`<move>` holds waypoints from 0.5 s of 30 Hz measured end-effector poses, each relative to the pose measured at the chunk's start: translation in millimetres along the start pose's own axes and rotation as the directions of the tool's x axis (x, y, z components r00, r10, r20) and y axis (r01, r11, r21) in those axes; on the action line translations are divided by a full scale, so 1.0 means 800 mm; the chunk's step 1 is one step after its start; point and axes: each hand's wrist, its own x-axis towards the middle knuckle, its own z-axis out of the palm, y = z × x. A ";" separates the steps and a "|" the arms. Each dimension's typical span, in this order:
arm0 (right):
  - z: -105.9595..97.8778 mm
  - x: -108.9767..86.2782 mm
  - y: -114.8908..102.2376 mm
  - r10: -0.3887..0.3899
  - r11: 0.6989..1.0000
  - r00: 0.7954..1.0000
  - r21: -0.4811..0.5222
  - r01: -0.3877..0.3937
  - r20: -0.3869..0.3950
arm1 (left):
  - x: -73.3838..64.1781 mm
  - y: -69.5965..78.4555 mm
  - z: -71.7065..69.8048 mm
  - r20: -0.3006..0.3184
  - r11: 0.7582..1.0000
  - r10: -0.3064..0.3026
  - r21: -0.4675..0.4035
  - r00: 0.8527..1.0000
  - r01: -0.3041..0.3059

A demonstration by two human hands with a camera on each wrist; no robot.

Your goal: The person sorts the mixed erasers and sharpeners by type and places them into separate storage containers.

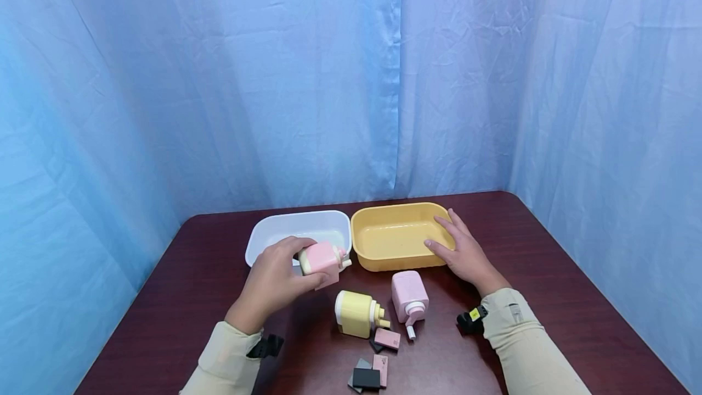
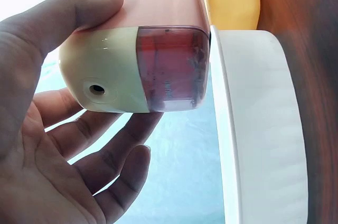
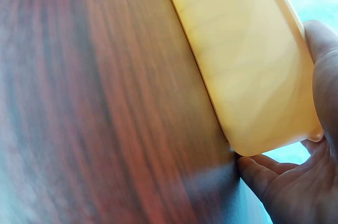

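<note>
In my left hand (image 1: pixel 276 276) I hold a pink and cream crank pencil sharpener (image 1: pixel 322 258), thumb on one side and fingers on the other. Its pencil hole and clear shavings drawer face the left wrist camera. It is above the front right corner of the white bin (image 1: pixel 261 255). My right hand (image 1: pixel 470 256) grips the right end of the yellow bin (image 1: pixel 403 259), its thumb over the near rim. A yellow sharpener (image 1: pixel 355 314) and a lilac-pink sharpener (image 1: pixel 408 292) lie in front of the bins, cranks toward the right and the near side.
Small flat rectangular pieces lie near the front: a pink one (image 1: pixel 387 339) partly over a dark one, and a black one (image 1: pixel 366 378) overlapping grey and pink ones. The bins stand side by side on a dark red wooden table (image 1: pixel 526 255). Blue curtains (image 1: pixel 329 78) surround it.
</note>
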 end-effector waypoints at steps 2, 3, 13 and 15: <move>0.000 0.000 -0.001 -0.001 1.000 1.000 0.000 0.001 0.000 | 0.004 0.001 0.000 -0.002 1.000 0.002 -0.001 1.000 -0.002; 0.000 0.000 -0.001 -0.002 1.000 1.000 -0.002 0.002 -0.001 | 0.006 0.001 0.000 0.000 1.000 0.001 -0.002 1.000 -0.001; -0.001 0.000 0.001 0.005 1.000 1.000 -0.003 -0.005 0.006 | 0.023 0.004 -0.001 -0.003 0.999 0.034 -0.014 0.999 -0.034; -0.001 0.000 0.001 0.007 1.000 1.000 -0.004 -0.007 0.007 | 0.027 0.005 -0.001 -0.009 0.999 0.048 -0.016 0.999 -0.048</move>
